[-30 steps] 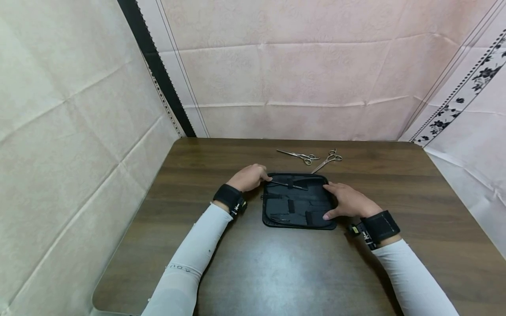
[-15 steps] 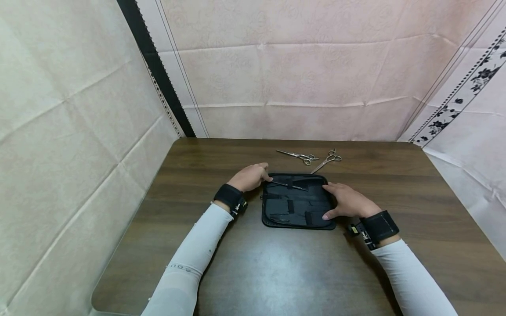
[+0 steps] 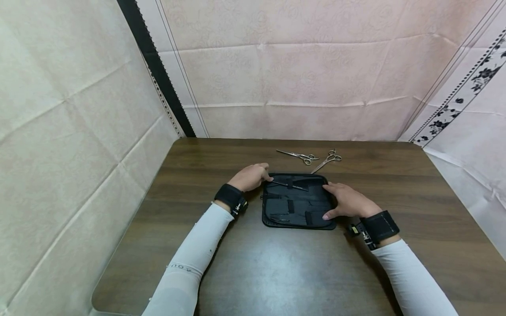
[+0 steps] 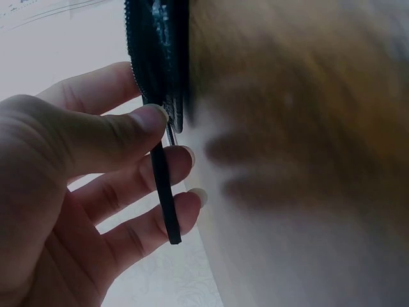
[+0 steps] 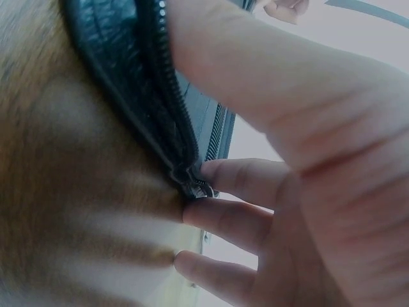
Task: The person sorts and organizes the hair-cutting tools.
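Observation:
A black zippered scissor case [image 3: 278, 210] lies open on the wooden table, with straps and pockets inside. One thin dark rod-like tool [image 3: 290, 186] is tucked across its upper part; its kind is unclear. At the case's far left corner, my left hand [image 3: 249, 177] pinches the edge between thumb and fingers. A narrow black strip [image 4: 165, 192] runs across those fingers in the left wrist view. My right hand [image 3: 349, 199] grips the right side, its thumb over the inside. In the right wrist view, two fingers touch the zipper end [image 5: 199, 187].
Behind the case lie two pairs of silver scissors, one pointing left [image 3: 298, 155] and one angled toward the case [image 3: 326, 161]. The wooden table [image 3: 189, 175] has rounded corners. Pale cloth walls [image 3: 308, 79] stand behind it and at both sides.

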A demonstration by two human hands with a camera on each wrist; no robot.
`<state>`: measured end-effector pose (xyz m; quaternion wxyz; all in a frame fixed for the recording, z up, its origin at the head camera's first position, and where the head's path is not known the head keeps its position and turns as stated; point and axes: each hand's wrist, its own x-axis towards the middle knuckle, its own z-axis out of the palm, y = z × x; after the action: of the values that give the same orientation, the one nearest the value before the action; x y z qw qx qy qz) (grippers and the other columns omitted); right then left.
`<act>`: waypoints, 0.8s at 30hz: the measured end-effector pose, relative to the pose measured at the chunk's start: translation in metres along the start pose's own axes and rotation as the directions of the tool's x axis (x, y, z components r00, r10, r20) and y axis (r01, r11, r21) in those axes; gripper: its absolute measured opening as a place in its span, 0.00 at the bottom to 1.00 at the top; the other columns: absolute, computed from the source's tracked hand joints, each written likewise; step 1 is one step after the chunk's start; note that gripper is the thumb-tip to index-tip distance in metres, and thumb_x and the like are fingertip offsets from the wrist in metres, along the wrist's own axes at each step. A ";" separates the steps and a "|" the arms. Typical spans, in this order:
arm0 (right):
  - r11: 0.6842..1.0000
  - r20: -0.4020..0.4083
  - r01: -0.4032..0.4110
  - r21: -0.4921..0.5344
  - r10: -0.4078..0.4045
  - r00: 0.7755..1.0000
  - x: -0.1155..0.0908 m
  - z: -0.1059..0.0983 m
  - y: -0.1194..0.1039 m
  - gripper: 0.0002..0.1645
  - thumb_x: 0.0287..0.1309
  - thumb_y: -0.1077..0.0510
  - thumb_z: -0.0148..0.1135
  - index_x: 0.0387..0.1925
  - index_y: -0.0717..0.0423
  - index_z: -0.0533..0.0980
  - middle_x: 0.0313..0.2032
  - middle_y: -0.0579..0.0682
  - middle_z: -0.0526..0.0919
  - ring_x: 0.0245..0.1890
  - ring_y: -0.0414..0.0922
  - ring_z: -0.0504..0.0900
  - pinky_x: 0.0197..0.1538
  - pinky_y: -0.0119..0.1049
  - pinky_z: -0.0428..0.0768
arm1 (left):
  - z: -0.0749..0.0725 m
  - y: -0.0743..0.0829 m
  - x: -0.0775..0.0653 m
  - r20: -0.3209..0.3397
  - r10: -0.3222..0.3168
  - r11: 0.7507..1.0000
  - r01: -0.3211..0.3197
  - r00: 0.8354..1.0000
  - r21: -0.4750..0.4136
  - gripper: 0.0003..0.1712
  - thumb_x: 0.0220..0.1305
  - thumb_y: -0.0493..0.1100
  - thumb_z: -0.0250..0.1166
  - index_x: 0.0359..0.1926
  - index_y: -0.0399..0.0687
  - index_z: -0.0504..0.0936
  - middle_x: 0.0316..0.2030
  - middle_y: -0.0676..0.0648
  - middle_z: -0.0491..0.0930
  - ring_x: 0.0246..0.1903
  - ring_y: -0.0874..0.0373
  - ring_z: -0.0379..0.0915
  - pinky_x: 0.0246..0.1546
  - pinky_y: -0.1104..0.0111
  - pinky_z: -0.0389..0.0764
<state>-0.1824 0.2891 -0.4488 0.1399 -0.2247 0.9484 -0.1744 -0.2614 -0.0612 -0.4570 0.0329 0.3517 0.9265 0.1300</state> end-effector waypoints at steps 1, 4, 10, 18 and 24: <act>1.000 0.001 -0.001 0.000 0.001 1.000 0.000 0.000 0.000 0.66 0.45 0.37 0.83 0.75 0.68 0.63 0.75 0.74 0.60 0.75 0.73 0.59 0.72 0.70 0.61 | 0.000 0.001 0.000 0.001 0.000 1.000 0.000 1.000 -0.002 0.21 0.73 0.28 0.60 0.57 0.52 0.88 0.36 0.52 0.75 0.34 0.63 0.75 0.33 0.73 0.69; 1.000 0.003 -0.003 -0.001 0.003 1.000 -0.001 0.000 0.001 0.66 0.46 0.37 0.82 0.75 0.68 0.63 0.75 0.74 0.59 0.75 0.73 0.59 0.72 0.70 0.61 | -0.001 0.002 0.001 0.004 -0.001 1.000 0.001 1.000 -0.003 0.20 0.73 0.28 0.60 0.56 0.52 0.88 0.36 0.51 0.76 0.34 0.62 0.74 0.33 0.72 0.70; 1.000 0.002 -0.010 0.003 0.010 1.000 -0.001 0.000 0.001 0.66 0.46 0.37 0.82 0.76 0.68 0.63 0.76 0.74 0.59 0.75 0.73 0.59 0.72 0.70 0.62 | 0.002 0.002 0.007 0.002 0.040 0.999 -0.040 0.999 0.016 0.21 0.72 0.27 0.61 0.57 0.51 0.87 0.37 0.51 0.77 0.35 0.62 0.73 0.34 0.71 0.68; 1.000 0.000 -0.004 0.001 0.004 1.000 0.000 0.003 0.003 0.66 0.46 0.37 0.82 0.76 0.67 0.62 0.76 0.73 0.59 0.75 0.73 0.58 0.72 0.70 0.61 | 0.004 -0.001 0.005 0.010 0.021 1.000 -0.021 1.000 -0.010 0.21 0.73 0.28 0.59 0.57 0.52 0.88 0.35 0.51 0.76 0.35 0.62 0.73 0.33 0.72 0.68; 1.000 -0.003 -0.004 0.010 0.004 1.000 -0.001 0.002 0.002 0.66 0.46 0.37 0.82 0.76 0.67 0.62 0.76 0.73 0.59 0.75 0.73 0.58 0.72 0.70 0.61 | -0.005 -0.012 0.000 0.034 -0.014 0.997 0.016 0.999 -0.072 0.19 0.75 0.31 0.58 0.57 0.51 0.89 0.48 0.50 0.86 0.47 0.60 0.81 0.48 0.69 0.81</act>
<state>-0.1820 0.2909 -0.4514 0.1401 -0.2221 0.9481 -0.1791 -0.2694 -0.0711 -0.4549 0.0620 0.3454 0.9231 0.1575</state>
